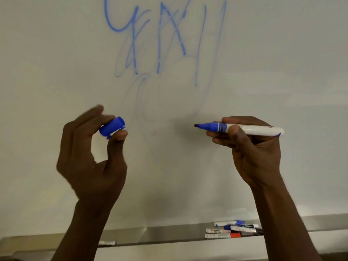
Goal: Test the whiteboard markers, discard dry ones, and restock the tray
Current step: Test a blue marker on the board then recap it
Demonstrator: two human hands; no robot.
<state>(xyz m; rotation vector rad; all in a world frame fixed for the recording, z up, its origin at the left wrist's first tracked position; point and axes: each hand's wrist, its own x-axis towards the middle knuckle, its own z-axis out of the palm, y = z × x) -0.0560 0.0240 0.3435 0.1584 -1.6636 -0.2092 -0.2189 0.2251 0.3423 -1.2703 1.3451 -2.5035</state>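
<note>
One uncapped blue marker (244,128) gripped by right hand (252,146), tip toward nine o'clock, one blue cap (112,127) pinched by left hand (90,157), about five markers (233,229) laid on tray (150,235) at five o'clock.

one head-worn view, close up, faces the whiteboard (282,72) straight on and tilts slightly upward, its tray (169,234) at the frame's bottom.
</note>
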